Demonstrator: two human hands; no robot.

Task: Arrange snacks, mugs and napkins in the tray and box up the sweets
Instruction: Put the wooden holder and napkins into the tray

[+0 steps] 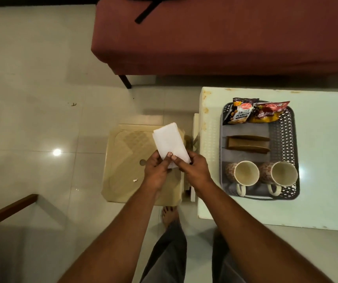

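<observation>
While both hands pinch it, the white napkin (170, 142) hangs above the beige stool (127, 160), not yet in the tray (292, 139).
Left hand (156, 172) and right hand (192, 170) are clamped on its lower edge, thumbs on top. On the table (327, 160), the tray's far edge holds the snack packets (256, 112), near edge two mugs (261, 175), middle a brown holder (247, 145) (empty, seemingly). Sweets unseen; boxing presumably remains.

Both forearms bare to the frame's bottom edge — no sleeves, watch or bands seen. Hands (157, 170) likewise bare, no rings visible; short nails on thumbs. Lower down: dark grey trousers (168, 250), loose fabric w/ soft folds. One bare foot (169, 214) visible — no shoe.
</observation>
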